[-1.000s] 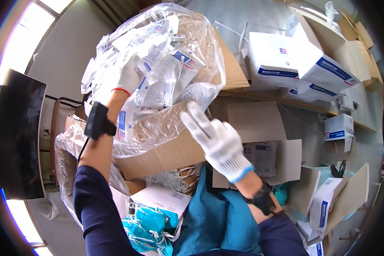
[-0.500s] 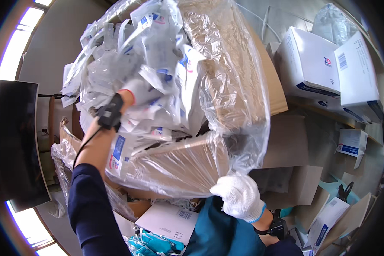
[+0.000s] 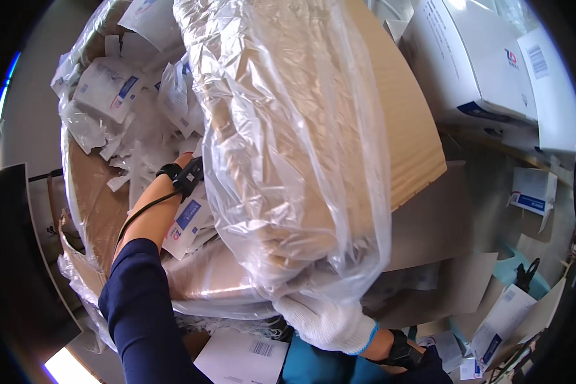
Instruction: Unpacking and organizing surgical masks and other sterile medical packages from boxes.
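Note:
A large cardboard box (image 3: 93, 192) lined with clear plastic stands in front of me, holding several white packets (image 3: 109, 89) with blue labels. My left hand (image 3: 185, 157) reaches down among them. Only the wrist area shows, with a black strapped device; its fingers are hidden by packets and the plastic-covered flap. My right hand (image 3: 329, 323), in a white knit glove with a blue cuff, is closed on the plastic liner (image 3: 339, 272) at the box's near right corner. A broad brown flap (image 3: 403, 128) under the film leans over the right side.
White cartons (image 3: 454, 70) stand at the upper right. Lower right are an open carton (image 3: 467, 281), a light-blue basket (image 3: 536, 281) with a black-handled tool and a small white box (image 3: 502, 320). A white carton piece (image 3: 243, 355) lies near my body. A dark screen (image 3: 19, 256) is at the left.
The packet heap that bulged up around my left hand has dropped lower into the box. The plastic-covered flap has swung left over the opening. My right hand has shifted left and nearer.

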The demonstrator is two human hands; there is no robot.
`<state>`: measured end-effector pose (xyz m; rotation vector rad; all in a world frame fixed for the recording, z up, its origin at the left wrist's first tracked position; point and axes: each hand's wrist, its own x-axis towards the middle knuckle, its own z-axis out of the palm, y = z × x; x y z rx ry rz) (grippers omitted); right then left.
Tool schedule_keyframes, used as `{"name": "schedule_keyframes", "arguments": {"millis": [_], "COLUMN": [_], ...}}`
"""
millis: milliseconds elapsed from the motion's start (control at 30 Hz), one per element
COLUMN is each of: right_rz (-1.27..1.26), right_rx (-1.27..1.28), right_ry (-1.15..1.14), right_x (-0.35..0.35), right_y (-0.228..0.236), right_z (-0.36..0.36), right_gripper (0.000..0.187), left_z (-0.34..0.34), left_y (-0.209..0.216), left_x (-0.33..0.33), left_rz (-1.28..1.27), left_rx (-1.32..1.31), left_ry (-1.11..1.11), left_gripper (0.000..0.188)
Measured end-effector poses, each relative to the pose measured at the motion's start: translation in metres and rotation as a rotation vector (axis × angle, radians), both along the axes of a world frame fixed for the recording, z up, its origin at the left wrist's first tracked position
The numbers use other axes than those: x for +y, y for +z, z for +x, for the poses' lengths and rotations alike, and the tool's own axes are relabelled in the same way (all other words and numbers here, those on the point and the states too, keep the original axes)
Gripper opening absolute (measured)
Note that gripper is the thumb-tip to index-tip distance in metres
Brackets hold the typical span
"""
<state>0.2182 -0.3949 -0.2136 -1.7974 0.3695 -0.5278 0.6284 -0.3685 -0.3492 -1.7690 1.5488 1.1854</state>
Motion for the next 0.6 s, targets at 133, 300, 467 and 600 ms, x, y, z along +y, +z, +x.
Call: {"name": "schedule_keyframes", "arguments": {"millis": [133,300,467,600], "right_rz": [-0.105,-0.266,-0.453,-0.51], "right_rx": [-0.001,-0.101,-0.029,-0.007], "right_ry": [-0.011,-0.115,-0.104,-0.026], "right_x": [0.003,0.025,0.043,0.07], "right_y": [-0.018,-0.017,-0.003,0.018], "right_z": [0.003,-0.01,-0.049,-0.075], "right_gripper": [0.01,0.022,0.038,0.041], "left_z": [0.001,0.01,-0.038,-0.033], "left_y": [0.015,0.062,0.144,0.206], "left_x": [0.005,0.007,-0.009,0.013], "left_rz": [-0.01,-0.133,-0.306,-0.402], "left_rx": [0.008,0.017,0.113,-0.426], "left_ry": [-0.012,-0.068,0.264,0.211], "left_gripper": [0.047,0.048,0.081,0.084]}}
